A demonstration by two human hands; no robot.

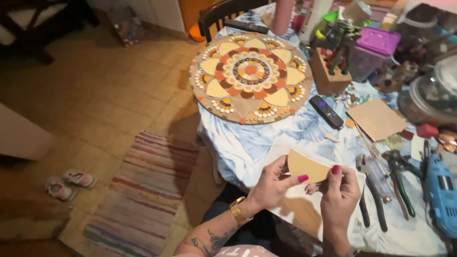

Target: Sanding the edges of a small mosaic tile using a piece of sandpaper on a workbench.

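The left hand (273,183) and right hand (339,190) pinch a tan, curved tile piece (307,166) between closed fingertips, raised above the white sheet (297,209), probably for inspection. The round mosaic board (251,77) lies well apart; pliers (400,183) rest near the right hand.

A clear plastic tub with a purple lid (373,47) stands at about one o'clock on the bench (247,143). A tall white bottle (314,16) rises at twelve, just beside a pink cylinder (282,16).
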